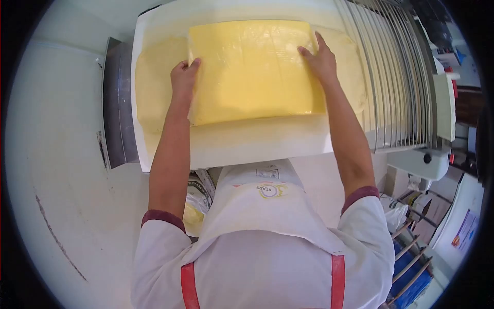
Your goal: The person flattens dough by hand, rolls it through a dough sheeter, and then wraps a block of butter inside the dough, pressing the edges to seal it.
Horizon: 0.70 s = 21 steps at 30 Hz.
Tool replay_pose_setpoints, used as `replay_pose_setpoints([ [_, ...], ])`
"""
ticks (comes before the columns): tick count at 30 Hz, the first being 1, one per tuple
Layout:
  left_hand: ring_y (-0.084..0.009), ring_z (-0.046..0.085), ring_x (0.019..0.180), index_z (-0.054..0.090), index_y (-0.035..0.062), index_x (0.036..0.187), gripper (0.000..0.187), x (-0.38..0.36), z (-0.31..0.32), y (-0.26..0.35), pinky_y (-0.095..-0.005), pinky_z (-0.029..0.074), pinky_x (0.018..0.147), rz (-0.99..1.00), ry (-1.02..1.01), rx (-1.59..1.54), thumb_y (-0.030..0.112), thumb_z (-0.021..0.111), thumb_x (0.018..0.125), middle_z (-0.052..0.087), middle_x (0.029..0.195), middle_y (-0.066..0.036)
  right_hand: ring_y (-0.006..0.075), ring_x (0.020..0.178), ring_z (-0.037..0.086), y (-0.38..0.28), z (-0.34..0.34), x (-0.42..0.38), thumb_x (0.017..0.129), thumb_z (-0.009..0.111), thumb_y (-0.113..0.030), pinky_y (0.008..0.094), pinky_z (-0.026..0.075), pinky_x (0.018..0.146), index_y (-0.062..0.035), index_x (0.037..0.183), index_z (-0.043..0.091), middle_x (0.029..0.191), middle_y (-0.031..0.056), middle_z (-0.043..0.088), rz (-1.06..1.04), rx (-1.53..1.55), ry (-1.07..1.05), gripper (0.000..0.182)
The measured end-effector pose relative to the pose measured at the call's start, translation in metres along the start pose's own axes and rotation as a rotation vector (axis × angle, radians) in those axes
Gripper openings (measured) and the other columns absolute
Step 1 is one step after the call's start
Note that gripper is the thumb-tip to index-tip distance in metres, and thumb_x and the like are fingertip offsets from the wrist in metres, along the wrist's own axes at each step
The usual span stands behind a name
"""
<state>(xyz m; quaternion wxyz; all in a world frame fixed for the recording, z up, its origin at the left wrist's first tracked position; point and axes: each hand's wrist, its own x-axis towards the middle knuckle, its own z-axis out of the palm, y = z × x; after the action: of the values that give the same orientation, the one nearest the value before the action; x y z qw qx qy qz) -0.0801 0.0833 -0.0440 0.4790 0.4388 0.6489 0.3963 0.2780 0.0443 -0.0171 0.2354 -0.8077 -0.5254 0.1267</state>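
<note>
A wide yellow slab of butter (pixel 257 69), smooth and shiny as if wrapped in film, is held over a paler rolled-out sheet of dough (pixel 159 77). My left hand (pixel 184 80) grips the slab's left edge, thumb on top and fingers partly hidden. At the opposite edge, my right hand (pixel 322 61) holds the slab with the thumb on its face and a finger pointing up along the side. Dough shows beyond both ends of the slab. Whether the slab's underside rests on the dough cannot be made out.
Under the dough runs the white belt (pixel 257 141) of a sheeter-like machine. A metal bar guard (pixel 399 77) stands to the right, a metal end plate (pixel 121 103) to the left. Below the belt is an open bag (pixel 194 208). A blue-covered rack (pixel 411 278) is at lower right.
</note>
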Motion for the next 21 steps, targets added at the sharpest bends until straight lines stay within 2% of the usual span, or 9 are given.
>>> replay_pose_setpoints([
  [3, -0.0084, 0.053, 0.068, 0.065, -0.0012, 0.108, 0.026, 0.010, -0.024, -0.022, -0.0259, 0.045, 0.061, -0.045, -0.177, -0.010, 0.017, 0.066, 0.090, 0.063, 0.085, -0.002, 0.0327, 0.099, 0.058, 0.008, -0.017, -0.036, 0.082, 0.074, -0.025, 0.0431, 0.046, 0.087, -0.0109, 0.135, 0.050, 0.104, 0.0155, 0.060, -0.141, 0.026, 0.377, 0.060],
  [5, -0.0137, 0.061, 0.087, 0.059, 0.0004, 0.123, 0.034, -0.009, -0.042, -0.016, -0.0279, 0.049, 0.076, 0.046, 0.093, -0.038, 0.013, 0.063, 0.091, 0.065, 0.106, -0.007, 0.0294, 0.095, 0.056, 0.028, -0.043, -0.077, 0.082, 0.073, -0.018, 0.0409, 0.045, 0.085, -0.0098, 0.130, 0.053, 0.099, 0.0134, 0.059, -0.185, 0.197, 0.574, 0.053],
  [7, -0.0233, 0.057, 0.115, 0.052, 0.0008, 0.131, 0.041, -0.041, -0.045, 0.013, -0.0340, 0.044, 0.097, 0.544, 0.266, 0.439, 0.011, 0.059, 0.092, 0.058, 0.129, -0.013, 0.0258, 0.093, 0.055, 0.055, -0.062, -0.142, 0.084, 0.069, -0.011, 0.0364, 0.044, 0.083, -0.0065, 0.128, 0.053, 0.098, 0.0117, 0.058, -0.091, 0.336, 0.631, 0.046],
  [8, -0.0265, 0.050, 0.125, 0.050, 0.0013, 0.133, 0.044, -0.066, -0.027, 0.043, -0.0372, 0.039, 0.104, 0.616, 0.104, 0.476, 0.010, 0.059, 0.091, 0.054, 0.134, -0.016, 0.0244, 0.092, 0.055, 0.079, -0.057, -0.174, 0.086, 0.066, -0.009, 0.0340, 0.043, 0.081, -0.0045, 0.127, 0.053, 0.097, 0.0109, 0.058, -0.045, 0.357, 0.665, 0.043],
  [13, -0.0297, 0.025, 0.144, 0.033, 0.0019, 0.145, 0.058, -0.135, 0.148, 0.033, -0.0460, 0.020, 0.116, 0.980, -0.502, 0.856, 0.018, 0.054, 0.093, 0.032, 0.152, -0.017, 0.0185, 0.085, 0.057, 0.168, -0.028, -0.285, 0.092, 0.058, -0.011, 0.0304, 0.045, 0.076, -0.0005, 0.114, 0.059, 0.099, 0.0104, 0.061, 0.313, 0.647, 0.644, 0.024],
  [17, -0.0285, 0.020, 0.146, 0.025, 0.0019, 0.149, 0.060, -0.106, 0.249, 0.013, -0.0493, 0.009, 0.118, 1.026, -0.362, 1.059, 0.021, 0.046, 0.096, 0.025, 0.156, -0.017, 0.0170, 0.082, 0.059, 0.248, -0.025, -0.291, 0.094, 0.052, -0.005, 0.0298, 0.048, 0.072, 0.0016, 0.113, 0.059, 0.090, 0.0090, 0.062, 0.518, 0.431, 0.439, 0.020],
  [18, -0.0282, 0.018, 0.146, 0.023, 0.0013, 0.149, 0.061, -0.095, 0.268, 0.023, -0.0478, 0.007, 0.118, 0.862, -0.361, 1.098, 0.020, 0.045, 0.096, 0.026, 0.155, -0.017, 0.0216, 0.086, 0.061, 0.275, -0.022, -0.283, 0.092, 0.055, -0.008, 0.0326, 0.049, 0.076, -0.0004, 0.111, 0.060, 0.093, 0.0120, 0.063, 0.571, 0.465, 0.437, 0.021],
  [19, -0.0280, 0.018, 0.146, 0.022, 0.0018, 0.150, 0.061, -0.083, 0.277, 0.023, -0.0466, 0.006, 0.118, 0.892, -0.297, 1.113, 0.021, 0.044, 0.096, 0.025, 0.156, -0.015, 0.0262, 0.089, 0.063, 0.304, -0.015, -0.271, 0.091, 0.057, -0.011, 0.0353, 0.049, 0.080, -0.0024, 0.110, 0.061, 0.096, 0.0149, 0.065, 0.622, 0.510, 0.433, 0.022],
  [21, -0.0280, 0.016, 0.147, 0.021, 0.0022, 0.150, 0.060, -0.072, 0.298, 0.042, -0.0524, 0.013, 0.116, 0.848, -0.194, 1.258, 0.028, 0.037, 0.099, 0.022, 0.157, -0.014, 0.0323, 0.093, 0.064, 0.364, -0.011, -0.236, 0.087, 0.061, -0.013, 0.0389, 0.050, 0.080, -0.0005, 0.106, 0.062, 0.102, 0.0168, 0.065, 0.434, 0.193, 0.426, 0.022],
])
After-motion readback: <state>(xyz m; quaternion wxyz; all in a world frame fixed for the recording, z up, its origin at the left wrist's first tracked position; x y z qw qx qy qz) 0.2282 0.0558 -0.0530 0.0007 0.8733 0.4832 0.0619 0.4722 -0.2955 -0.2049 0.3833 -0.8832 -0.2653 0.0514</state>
